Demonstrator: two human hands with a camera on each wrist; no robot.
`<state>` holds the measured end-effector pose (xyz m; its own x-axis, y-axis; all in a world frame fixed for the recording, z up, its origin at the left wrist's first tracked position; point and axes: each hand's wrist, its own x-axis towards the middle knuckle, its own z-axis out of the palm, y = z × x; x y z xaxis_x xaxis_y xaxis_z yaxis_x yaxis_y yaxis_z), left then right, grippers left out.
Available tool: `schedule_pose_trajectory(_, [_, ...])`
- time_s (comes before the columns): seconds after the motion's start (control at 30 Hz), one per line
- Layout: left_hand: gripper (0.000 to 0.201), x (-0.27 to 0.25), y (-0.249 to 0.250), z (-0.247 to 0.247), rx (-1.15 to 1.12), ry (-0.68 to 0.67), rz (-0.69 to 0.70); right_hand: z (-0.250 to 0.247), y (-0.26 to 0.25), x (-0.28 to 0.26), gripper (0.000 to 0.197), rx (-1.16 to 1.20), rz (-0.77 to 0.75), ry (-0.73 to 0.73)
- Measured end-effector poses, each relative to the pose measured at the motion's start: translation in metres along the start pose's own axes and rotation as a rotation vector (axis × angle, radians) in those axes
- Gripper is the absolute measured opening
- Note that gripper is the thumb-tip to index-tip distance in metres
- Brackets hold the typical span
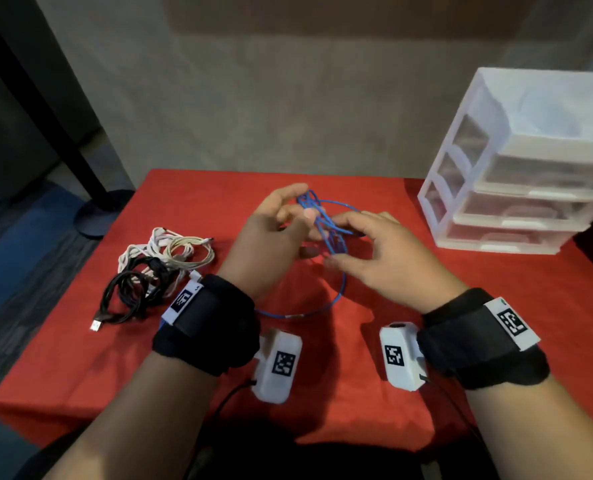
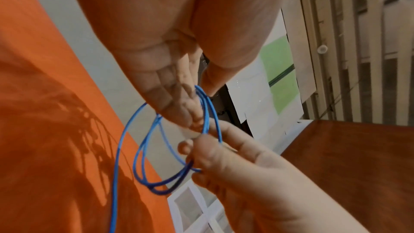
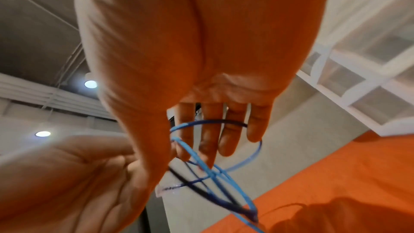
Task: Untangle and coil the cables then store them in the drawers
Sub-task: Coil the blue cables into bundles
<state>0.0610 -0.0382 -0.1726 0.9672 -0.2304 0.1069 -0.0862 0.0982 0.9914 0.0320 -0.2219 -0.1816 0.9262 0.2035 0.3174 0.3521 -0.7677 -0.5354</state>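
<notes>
A thin blue cable (image 1: 326, 230) is looped several times between my two hands, above the middle of the red table (image 1: 461, 306). My left hand (image 1: 298, 206) holds the top of the loops between thumb and fingers (image 2: 179, 105). On the other side, my right hand (image 1: 335, 240) pinches the same loops. In the left wrist view the blue cable (image 2: 118, 148) hangs in loose rings under the left hand (image 2: 192, 98), and the right hand (image 2: 201, 148) grips them from below. One tail drops to the cloth and curves toward me. The right wrist view shows the blue cable (image 3: 255, 151) crossing the right hand (image 3: 201, 148).
A tangle of white cables (image 1: 160, 244) and black cables (image 1: 132, 289) lies at the left of the table, a USB plug near the left edge. A white drawer unit (image 1: 517, 174) with three shut clear drawers stands at the far right. A black pole base (image 1: 94, 216) sits on the floor to the left.
</notes>
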Motion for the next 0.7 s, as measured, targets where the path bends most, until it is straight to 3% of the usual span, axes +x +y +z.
schedule_pose_trajectory(0.1, [0.048,0.001,-0.004,0.001,0.098,-0.057,0.01,0.013,0.013,0.008,0.009,0.058,0.056,0.03])
schedule_pose_trajectory(0.17, [0.058,-0.003,-0.011,-0.002,0.277,-0.091,0.079,0.013,0.021,0.011,0.016,0.149,0.15,0.117])
schedule_pose_trajectory(0.23, [0.052,-0.011,-0.015,-0.005,0.555,-0.192,0.12,0.007,0.025,0.013,0.02,0.247,0.222,0.199])
schedule_pose_trajectory(0.33, [0.036,-0.021,-0.018,-0.009,0.966,-0.452,0.084,-0.004,0.025,0.013,0.017,0.401,0.307,0.288])
schedule_pose_trajectory(0.47, [0.031,-0.02,-0.022,-0.01,1.224,-0.572,0.042,-0.014,0.026,0.008,0.018,0.598,0.406,0.376])
schedule_pose_trajectory(0.57, [0.011,-0.017,-0.019,-0.01,1.07,-0.555,0.111,-0.021,0.036,0.003,0.013,0.647,0.485,0.395])
schedule_pose_trajectory(0.63, [0.011,-0.015,-0.012,-0.009,0.83,-0.377,0.237,-0.023,0.046,-0.001,0.039,0.544,0.523,0.392])
schedule_pose_trajectory(0.7, [0.013,-0.011,-0.006,-0.008,0.624,-0.183,0.337,-0.027,0.053,-0.006,0.065,0.17,0.446,0.377])
